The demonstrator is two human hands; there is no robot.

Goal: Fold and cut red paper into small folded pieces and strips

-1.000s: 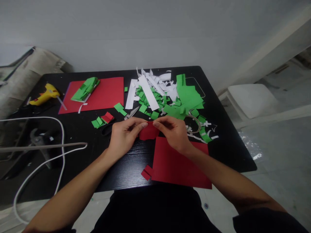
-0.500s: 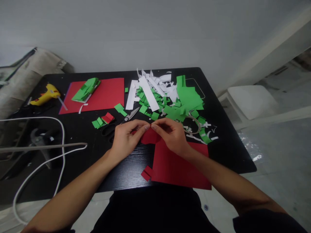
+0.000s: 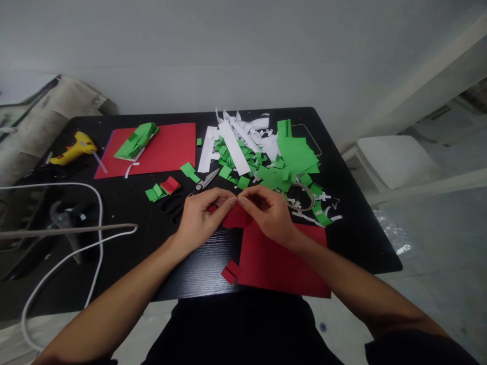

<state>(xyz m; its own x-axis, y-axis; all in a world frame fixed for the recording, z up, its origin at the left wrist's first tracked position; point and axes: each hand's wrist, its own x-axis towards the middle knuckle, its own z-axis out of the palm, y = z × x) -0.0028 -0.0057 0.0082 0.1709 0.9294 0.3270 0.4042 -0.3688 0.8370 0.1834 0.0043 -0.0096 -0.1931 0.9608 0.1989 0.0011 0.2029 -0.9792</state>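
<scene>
A small piece of red paper (image 3: 234, 218), partly hidden, is pinched at its top over the table (image 3: 194, 276), back from the near edge.

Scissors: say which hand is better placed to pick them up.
The left hand, most likely: the scissors lie close beside it, while the right hand is farther off. Both hands are pinching red paper, so the left must first let go.

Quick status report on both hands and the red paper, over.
Left hand and right hand pinching small red paper piece. Larger red sheet below right hand. Black-handled scissors beside left hand.
</scene>
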